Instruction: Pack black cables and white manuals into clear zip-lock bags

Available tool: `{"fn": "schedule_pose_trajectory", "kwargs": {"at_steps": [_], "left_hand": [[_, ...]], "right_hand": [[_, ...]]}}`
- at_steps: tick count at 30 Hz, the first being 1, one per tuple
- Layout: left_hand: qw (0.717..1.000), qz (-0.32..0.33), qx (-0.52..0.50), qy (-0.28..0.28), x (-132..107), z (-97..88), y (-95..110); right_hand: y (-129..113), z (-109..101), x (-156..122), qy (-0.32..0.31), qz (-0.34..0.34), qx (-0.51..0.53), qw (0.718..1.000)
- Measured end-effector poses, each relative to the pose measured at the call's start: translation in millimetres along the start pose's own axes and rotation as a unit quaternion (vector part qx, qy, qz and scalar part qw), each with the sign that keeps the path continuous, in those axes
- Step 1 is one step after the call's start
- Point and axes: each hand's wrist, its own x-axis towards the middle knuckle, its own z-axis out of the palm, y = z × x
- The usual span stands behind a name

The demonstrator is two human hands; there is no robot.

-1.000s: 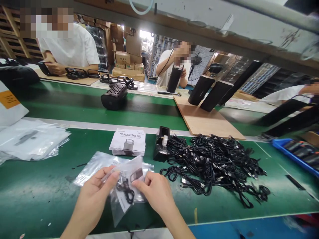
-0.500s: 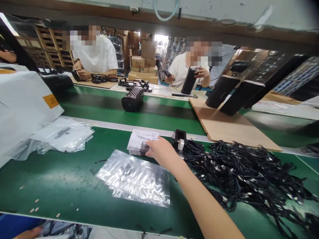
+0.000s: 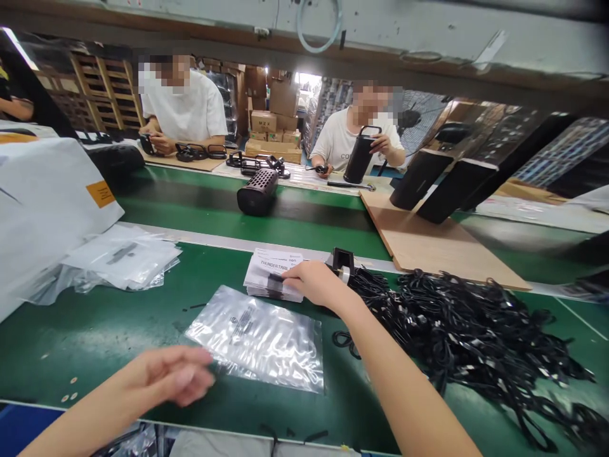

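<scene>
My right hand (image 3: 318, 287) reaches over the right part of a stack of printed leaflets (image 3: 266, 265). Its fingers are closed together on the top leaflet, and the thumb is hidden. Low on the left, my left hand (image 3: 174, 376) hovers beside the near left corner of a pile of clear plastic bags (image 3: 261, 346). Its fingers are loosely bent and apart, slightly blurred, with nothing seen in them. Just right of the leaflets stands a small black box-shaped item (image 3: 342, 261) with a white part. A heap of bundled black cables (image 3: 457, 330) spreads farther right.
More plastic bags (image 3: 128, 257) lie by a large white sack (image 3: 52, 203). Across the green bench (image 3: 157, 317) are a perforated dark speaker (image 3: 257, 192) and a wooden board (image 3: 442, 247) bearing black speakers (image 3: 454, 190). Two co-workers handle parts opposite. An overhead beam (image 3: 404, 60) crosses above.
My left hand has come up from the lower left edge to beside the plastic bags. My right hand has shifted slightly right on the leaflets, its fingers drawn closer together.
</scene>
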Motion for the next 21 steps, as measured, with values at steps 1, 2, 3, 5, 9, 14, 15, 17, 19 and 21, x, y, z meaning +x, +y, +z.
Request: {"fn": "schedule_pose_trajectory", "kwargs": {"at_steps": [1,2,3,5,9,14,15,17,19,21], "left_hand": [[0.998,-0.018,-0.055,-0.04,8,5.6,9],[0.991,-0.01,-0.121,-0.058,15,12.0,17],[0.983,-0.015,-0.172,-0.064,22,19.2,23],[0.973,-0.013,-0.224,-0.05,33,34.5,28],[0.984,-0.028,-0.165,-0.066,40,58.8,20],[0.992,0.011,0.014,-0.123,43,75.6,13],[0.992,0.043,0.081,-0.088,45,78.7,13],[0.965,0.105,0.239,-0.004,52,85.3,14],[0.917,0.133,0.374,0.04,57,91.9,13],[0.884,0.132,0.446,0.047,60,97.5,13]], "right_hand": [[-2,0,-3,0.006,-0.007,-0.001,1.0],[-6,0,-8,0.014,-0.024,-0.003,1.0],[-12,2,-15,0.023,-0.056,-0.001,0.998],[-24,12,-35,0.056,-0.134,0.02,0.989],[-38,41,-92,0.205,0.038,0.195,0.958],[-14,68,-148,0.068,0.287,0.554,0.778],[-8,70,-156,0.073,0.309,0.577,0.752],[3,73,-170,0.121,0.349,0.582,0.724],[10,74,-180,0.142,0.37,0.578,0.713],[12,73,-187,0.141,0.38,0.578,0.709]]}}
